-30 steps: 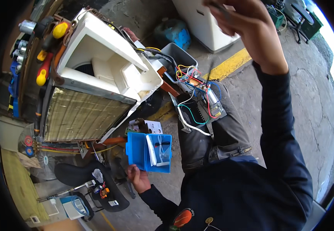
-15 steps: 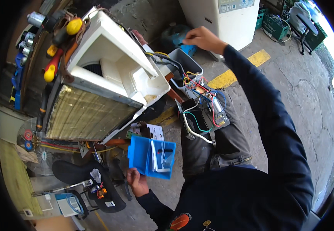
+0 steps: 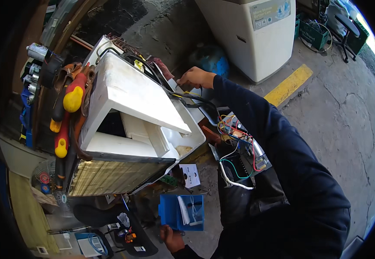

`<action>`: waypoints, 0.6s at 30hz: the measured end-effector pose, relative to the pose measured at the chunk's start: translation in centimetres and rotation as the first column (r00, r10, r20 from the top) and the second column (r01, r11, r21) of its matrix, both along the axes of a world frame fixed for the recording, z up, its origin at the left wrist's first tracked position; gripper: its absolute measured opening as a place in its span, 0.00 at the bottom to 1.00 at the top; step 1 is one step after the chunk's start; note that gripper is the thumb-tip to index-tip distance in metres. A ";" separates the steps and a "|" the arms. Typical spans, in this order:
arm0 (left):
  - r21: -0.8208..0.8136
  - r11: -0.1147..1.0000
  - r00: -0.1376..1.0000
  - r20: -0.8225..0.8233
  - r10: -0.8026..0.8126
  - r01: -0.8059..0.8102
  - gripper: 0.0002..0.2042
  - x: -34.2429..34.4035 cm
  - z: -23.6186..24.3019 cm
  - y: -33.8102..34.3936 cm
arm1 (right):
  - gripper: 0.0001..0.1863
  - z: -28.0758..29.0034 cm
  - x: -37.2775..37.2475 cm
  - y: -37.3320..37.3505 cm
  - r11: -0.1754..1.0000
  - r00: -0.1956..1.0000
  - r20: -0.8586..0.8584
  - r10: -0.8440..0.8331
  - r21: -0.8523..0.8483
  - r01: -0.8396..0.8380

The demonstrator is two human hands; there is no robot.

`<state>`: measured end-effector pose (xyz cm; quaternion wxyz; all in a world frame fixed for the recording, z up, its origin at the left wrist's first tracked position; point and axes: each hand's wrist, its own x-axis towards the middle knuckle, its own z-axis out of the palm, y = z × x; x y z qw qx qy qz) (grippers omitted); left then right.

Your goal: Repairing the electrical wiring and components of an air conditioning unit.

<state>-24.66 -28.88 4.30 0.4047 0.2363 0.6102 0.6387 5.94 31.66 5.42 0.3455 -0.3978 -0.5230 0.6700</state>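
Low in the view, my left hand (image 3: 172,238) is closed at the lower left corner of a blue plastic box (image 3: 169,211), holding it. The box stands open, with white papers (image 3: 183,210) and a pale thin cable inside. My right hand (image 3: 197,78) is raised beyond the black cables (image 3: 194,99), its fingers pinched together; whatever they hold is too small to make out. On my lap rests an electrical control box (image 3: 235,168) with red, green, white and blue wires and a silver cylinder.
A white-foam appliance unit with metal fins (image 3: 122,172) fills the left centre; a pouch of screwdrivers with yellow-red handles (image 3: 72,99) hangs on it. A white washing machine (image 3: 256,47) and a blue tank (image 3: 215,62) stand behind. A black chair (image 3: 127,235) carries small parts.
My right hand has moved left and down, toward the appliance unit. The view has shifted, so the unit looms larger. The blue box stays with my left hand.
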 end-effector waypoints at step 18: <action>-0.018 0.998 0.998 -0.002 -0.068 0.068 0.08 0.4 -0.8 1.8 | 0.47 -2.1 -1.9 2.3 0.971 0.876 0.452 0.167 0.080 -0.226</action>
